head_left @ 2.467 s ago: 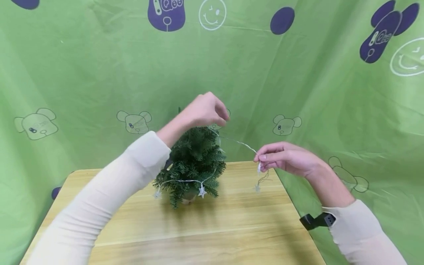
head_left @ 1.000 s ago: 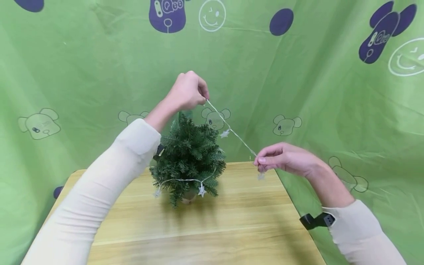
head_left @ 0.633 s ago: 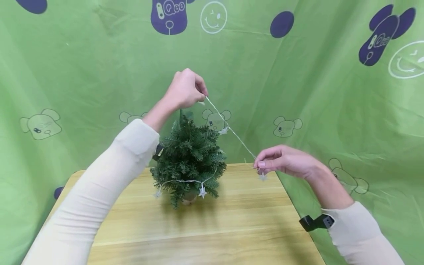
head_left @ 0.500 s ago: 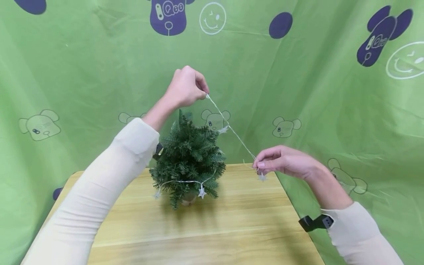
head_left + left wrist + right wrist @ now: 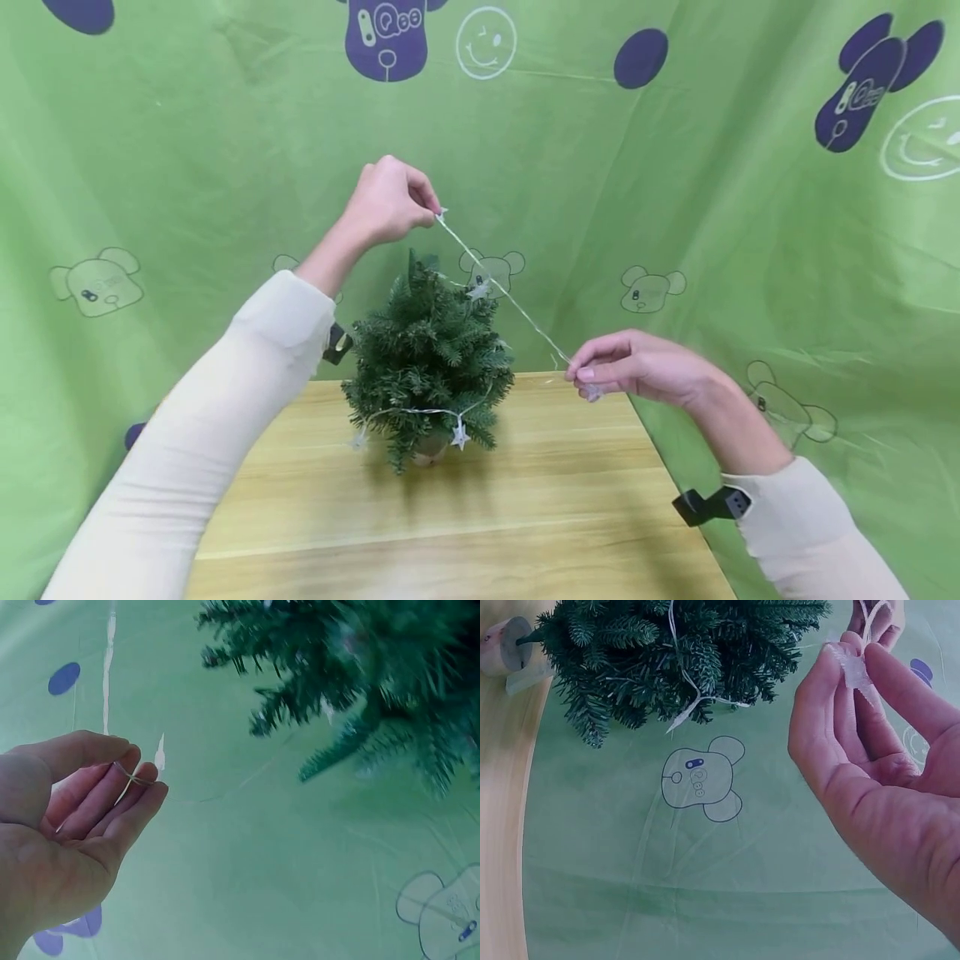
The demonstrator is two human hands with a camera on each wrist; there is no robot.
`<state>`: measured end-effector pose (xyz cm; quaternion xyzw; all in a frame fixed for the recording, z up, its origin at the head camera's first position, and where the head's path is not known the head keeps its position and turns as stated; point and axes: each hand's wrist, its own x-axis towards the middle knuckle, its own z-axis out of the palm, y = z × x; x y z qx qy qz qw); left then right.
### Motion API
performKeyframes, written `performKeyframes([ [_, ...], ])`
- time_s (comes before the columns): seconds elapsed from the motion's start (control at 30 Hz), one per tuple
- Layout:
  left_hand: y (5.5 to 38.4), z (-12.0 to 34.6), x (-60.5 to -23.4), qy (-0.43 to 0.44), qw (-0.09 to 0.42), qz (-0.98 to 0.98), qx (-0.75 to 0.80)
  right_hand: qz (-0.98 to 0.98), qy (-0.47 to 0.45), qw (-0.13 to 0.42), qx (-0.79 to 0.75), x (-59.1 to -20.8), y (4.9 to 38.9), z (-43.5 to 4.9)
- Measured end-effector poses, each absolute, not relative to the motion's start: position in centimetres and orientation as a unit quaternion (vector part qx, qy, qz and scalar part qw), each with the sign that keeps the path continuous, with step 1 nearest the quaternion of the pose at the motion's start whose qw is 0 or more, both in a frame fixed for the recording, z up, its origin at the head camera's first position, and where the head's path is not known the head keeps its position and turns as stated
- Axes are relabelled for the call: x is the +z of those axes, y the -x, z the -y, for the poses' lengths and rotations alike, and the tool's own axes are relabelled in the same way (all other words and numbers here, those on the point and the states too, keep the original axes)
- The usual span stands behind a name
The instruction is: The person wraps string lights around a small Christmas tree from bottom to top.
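A small artificial Christmas tree [image 5: 427,350] stands on the table, one strand of white string lights [image 5: 420,409] looped across its lower front branches. From that loop hangs a star-shaped light [image 5: 460,433]. Above the treetop and slightly left, my left hand [image 5: 390,200] pinches the light string between thumb and fingertips. The wire runs taut down to the right, with another star [image 5: 478,290] midway. Right of the tree, my right hand [image 5: 637,367] pinches the lower end of this stretch; a clear star [image 5: 855,671] sits at its fingertips in the right wrist view. The tree's rear is hidden in the head view.
The wooden table [image 5: 465,533] extends in front of the tree, its right edge below my right forearm. A green printed curtain [image 5: 555,167] hangs behind and at both sides. The tree's round wooden base [image 5: 506,646] shows in the right wrist view.
My left hand has risen from the tree's upper right and shifted left, drawing the string into a straight line. My right hand has stayed nearly in place, still pinching the string.
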<state>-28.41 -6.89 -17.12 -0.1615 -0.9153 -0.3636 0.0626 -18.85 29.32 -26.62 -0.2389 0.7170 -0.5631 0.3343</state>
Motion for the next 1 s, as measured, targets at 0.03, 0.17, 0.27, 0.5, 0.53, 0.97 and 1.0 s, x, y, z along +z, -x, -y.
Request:
performKeyframes([
  [0.03,28.3,7.3,-17.2,0.164,0.062,0.914,-0.365,-0.715,0.242,0.336,-0.564,-26.6,18.9,-29.2],
  [0.17,27.6,9.1,-17.3,0.170,0.046,0.916,-0.360,-0.712,0.254,0.335,-0.563,-26.6,19.0,-28.9],
  [0.27,26.8,10.6,-17.3,0.172,0.024,0.918,-0.355,-0.717,0.253,0.330,-0.559,-26.3,19.0,-28.5],
  [0.5,25.1,13.4,-17.6,0.175,-0.015,0.917,-0.359,-0.740,0.250,0.302,-0.546,-25.4,18.8,-27.7],
  [0.53,25.0,13.7,-17.7,0.177,-0.018,0.916,-0.360,-0.741,0.252,0.301,-0.546,-25.2,18.7,-27.7],
  [0.97,23.1,16.7,-19.4,0.213,-0.057,0.897,-0.382,-0.748,0.283,0.288,-0.527,-23.2,17.9,-26.6],
  [1.0,23.0,16.9,-19.6,0.217,-0.062,0.897,-0.380,-0.747,0.288,0.287,-0.526,-23.1,17.8,-26.5],
])
